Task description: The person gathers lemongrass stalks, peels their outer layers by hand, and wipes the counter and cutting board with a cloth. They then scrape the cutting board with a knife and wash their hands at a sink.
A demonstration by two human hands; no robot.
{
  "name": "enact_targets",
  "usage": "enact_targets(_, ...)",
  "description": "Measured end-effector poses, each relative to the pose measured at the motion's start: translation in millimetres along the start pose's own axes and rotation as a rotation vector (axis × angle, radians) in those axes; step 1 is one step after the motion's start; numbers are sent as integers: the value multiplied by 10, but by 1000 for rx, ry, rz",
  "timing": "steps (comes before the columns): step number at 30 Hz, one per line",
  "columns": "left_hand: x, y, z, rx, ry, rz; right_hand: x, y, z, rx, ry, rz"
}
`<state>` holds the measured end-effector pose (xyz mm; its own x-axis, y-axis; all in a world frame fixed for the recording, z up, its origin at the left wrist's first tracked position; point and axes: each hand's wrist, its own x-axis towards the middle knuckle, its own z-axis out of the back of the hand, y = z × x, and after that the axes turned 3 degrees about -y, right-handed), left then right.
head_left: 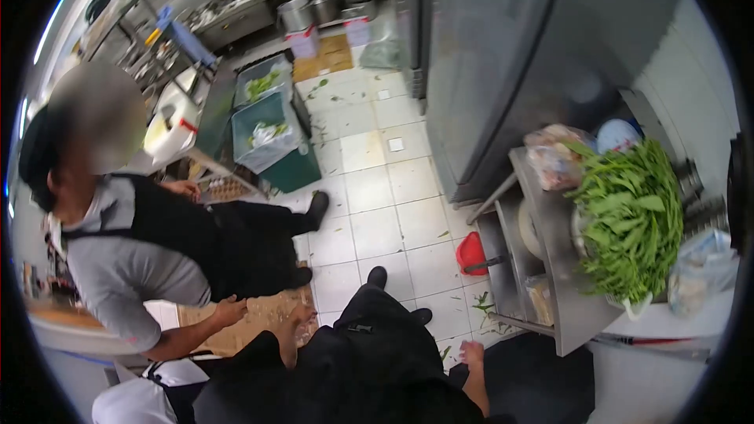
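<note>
My left hand (301,316) hangs by the front of my black apron (361,365), fingers loosely extended and nothing visible in them. My right hand (472,352) is low on the other side, above the floor near the steel table's lower corner. Its fingers look partly curled, but they are too small and blurred to show whether they are closed; no object shows there. Nearest to it are a red plastic container (471,254) on the floor and the steel table (567,298). A heap of leafy greens (632,220) lies on that table, far from both hands.
A co-worker (141,251) in a grey shirt and dark apron stands close on the left. Beyond are lined bins (276,173) with green scraps. A tall steel cabinet (503,55) borders the right side. Leaf bits litter the tiled floor (373,228); cardboard (255,322) lies at left.
</note>
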<state>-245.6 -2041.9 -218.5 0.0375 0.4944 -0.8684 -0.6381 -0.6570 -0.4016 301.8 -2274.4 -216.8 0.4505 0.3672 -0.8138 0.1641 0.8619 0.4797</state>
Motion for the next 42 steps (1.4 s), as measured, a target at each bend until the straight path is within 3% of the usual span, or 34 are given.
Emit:
enact_targets(2, -158, -219, -35, -35, -138, 84, 191, 525, -152, -63, -21, 118)
enact_targets(4, -119, -376, -49, -269, -124, -22, -326, 1540, -461, 386, 150, 134)
enact_targets(6, -128, -527, 9, -248, -150, -179, -1035, 2359, -787, 615, 493, 88)
enact_targets(8, -249, -593, 27, -353, -305, -473, -1841, 2889, -1050, 678, 996, -66)
enact_targets(10, -666, -671, 61, -484, -388, -394, -2213, 2996, -1267, 384, 1301, -120)
enact_targets(12, -1081, -639, 39, -617, -477, -333, -2090, 2878, -1415, 197, 1392, -251)
enact_targets(17, -1476, 464, -485, -864, -613, -58, -1753, 2518, -1803, -261, 1306, -323)
enact_targets(20, -1812, 776, -905, -992, -777, 189, -1648, 2435, -2010, -267, 1305, -363)
enact_targets(22, -1772, 1204, -1209, -1036, -780, 248, -1458, 2406, -2207, -277, 1334, -396)
enact_targets(24, -1750, 1347, -1379, -1095, -770, 499, -1210, 2400, -2447, -310, 1368, -420)
enact_targets(26, -1697, 1329, -1313, -1194, -771, 487, -905, 2366, -2738, -277, 1398, -501)
enact_targets(28, -1641, 1246, -1154, -1241, -822, 469, -685, 2310, -3011, -459, 1069, -338)
enact_targets(29, -1554, 1301, -1057, -1298, -798, 414, -405, 2296, -3127, -534, 1051, -319)
enact_targets(34, -1392, 1528, -362, -1263, -825, 313, 249, 2671, -3651, -947, 536, 146)
enact_targets(35, -1383, 1595, -184, -1268, -831, 326, 337, 2803, -3740, -1010, 510, 241)
enact_targets(37, -1397, 1751, 114, -1307, -814, 321, 462, 3128, -4050, -981, 511, 237)
enact_targets(42, -1259, 2122, 764, -1177, -692, 409, -98, 3845, -4879, -783, 509, 497)
